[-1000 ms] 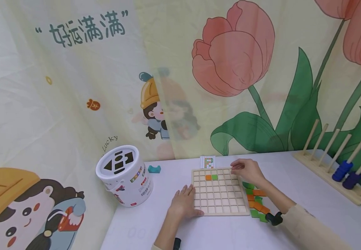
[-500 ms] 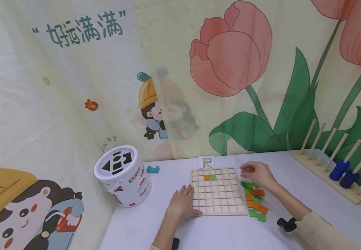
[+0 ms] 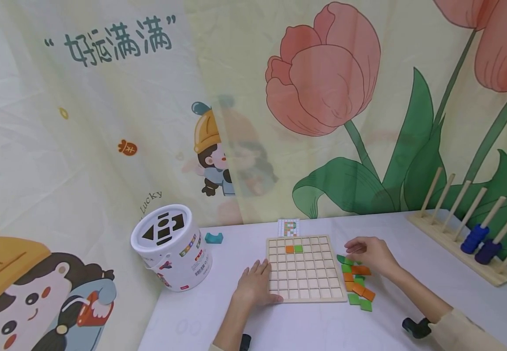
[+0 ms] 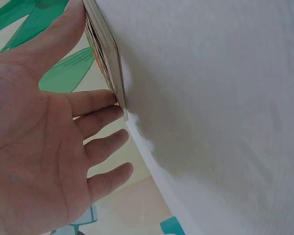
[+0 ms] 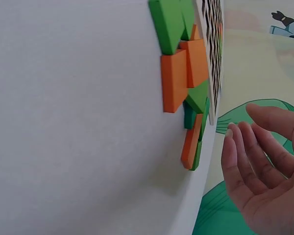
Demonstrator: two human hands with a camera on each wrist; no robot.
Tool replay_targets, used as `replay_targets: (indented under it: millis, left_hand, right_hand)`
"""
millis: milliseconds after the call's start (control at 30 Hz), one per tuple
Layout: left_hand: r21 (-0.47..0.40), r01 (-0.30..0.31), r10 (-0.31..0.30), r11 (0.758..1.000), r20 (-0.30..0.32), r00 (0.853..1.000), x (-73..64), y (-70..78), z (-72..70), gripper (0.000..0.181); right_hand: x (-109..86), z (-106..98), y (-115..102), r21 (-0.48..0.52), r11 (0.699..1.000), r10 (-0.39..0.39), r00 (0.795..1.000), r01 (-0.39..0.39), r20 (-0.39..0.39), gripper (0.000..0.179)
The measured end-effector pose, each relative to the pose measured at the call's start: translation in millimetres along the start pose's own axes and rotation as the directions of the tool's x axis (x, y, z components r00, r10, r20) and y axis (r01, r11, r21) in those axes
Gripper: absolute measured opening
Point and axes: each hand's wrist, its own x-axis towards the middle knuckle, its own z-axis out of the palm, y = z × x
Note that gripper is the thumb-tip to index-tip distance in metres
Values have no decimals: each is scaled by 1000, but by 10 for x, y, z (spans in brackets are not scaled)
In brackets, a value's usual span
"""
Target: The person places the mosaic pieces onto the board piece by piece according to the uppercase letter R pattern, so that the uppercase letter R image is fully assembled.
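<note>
My left hand [image 3: 255, 284] rests along the left edge of a wooden grid board [image 3: 306, 270], thumb near its front corner. In the left wrist view its straight fingers touch the edge of the board [image 4: 105, 49]. One orange tile [image 3: 289, 249] and one green tile [image 3: 298, 248] sit side by side in the grid's second row from the back. Just right of the board lies a pile of orange and green tiles [image 3: 358, 288]. Over the pile's far end hovers my right hand [image 3: 372, 253]; the right wrist view shows its fingers loosely bent, nothing between them, apart from the tiles [image 5: 174, 83].
A small card with a coloured grid pattern [image 3: 288, 227] lies behind the board. To the left stand a white bucket with a shape-hole lid [image 3: 176, 258] and a teal block [image 3: 214, 238]. A wooden peg rack [image 3: 464, 248] with blue and purple rings is at the right.
My right hand has moved from the board's far right corner rightward and toward me, over the tile pile. My left hand stays at the board's edge. The two tiles in the grid are unchanged.
</note>
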Motion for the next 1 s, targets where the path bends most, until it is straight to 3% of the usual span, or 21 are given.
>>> replay_targets:
  millis: [367, 600, 1000]
  left_hand:
    - [9, 1, -1, 1000, 3, 1000, -9, -12, 0, 103]
    - [-4, -3, 3, 1000, -3, 1000, -17, 4, -13, 103]
    - [8, -7, 7, 1000, -3, 1000, -6, 2, -11, 102]
  right_hand:
    - [-109, 25, 79, -19, 999, 36, 996, -34, 88, 25]
    - [-152, 47, 100, -91, 996, 33, 993, -23, 112, 28]
    - [-172, 17, 71, -191, 981, 60, 994, -42, 87, 31]
